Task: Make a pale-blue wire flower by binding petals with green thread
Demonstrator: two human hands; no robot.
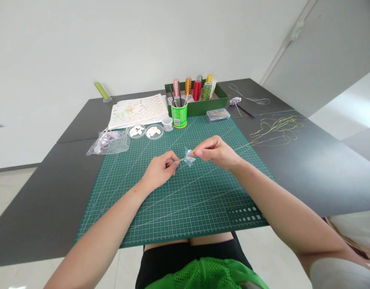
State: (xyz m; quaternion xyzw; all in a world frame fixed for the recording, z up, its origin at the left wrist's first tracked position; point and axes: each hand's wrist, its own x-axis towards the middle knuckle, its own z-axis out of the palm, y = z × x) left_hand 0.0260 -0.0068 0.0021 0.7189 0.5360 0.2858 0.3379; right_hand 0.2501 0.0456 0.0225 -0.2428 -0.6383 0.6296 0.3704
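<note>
A: Holding — left hand (159,170) pinches the stem end, right hand (216,152) pinches the pale blue flower (189,157) above the cutting mat (185,200).
B: Petals look bound; yellow-green thread (275,130) trails uncut across the desk (308,168); wrapping likely unfinished.

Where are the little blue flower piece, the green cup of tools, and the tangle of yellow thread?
blue flower piece (190,159), head view, its petals.
green cup (179,115), head view, its labelled side.
yellow thread tangle (277,127), head view, its loops.

A green cup (179,114) full of sticks stands at the far edge of the green mat (185,200). Just behind the cup is a green box (203,105) of thread spools. Left of the cup lie two small dishes (145,131) and a paper sheet (139,110).
</note>
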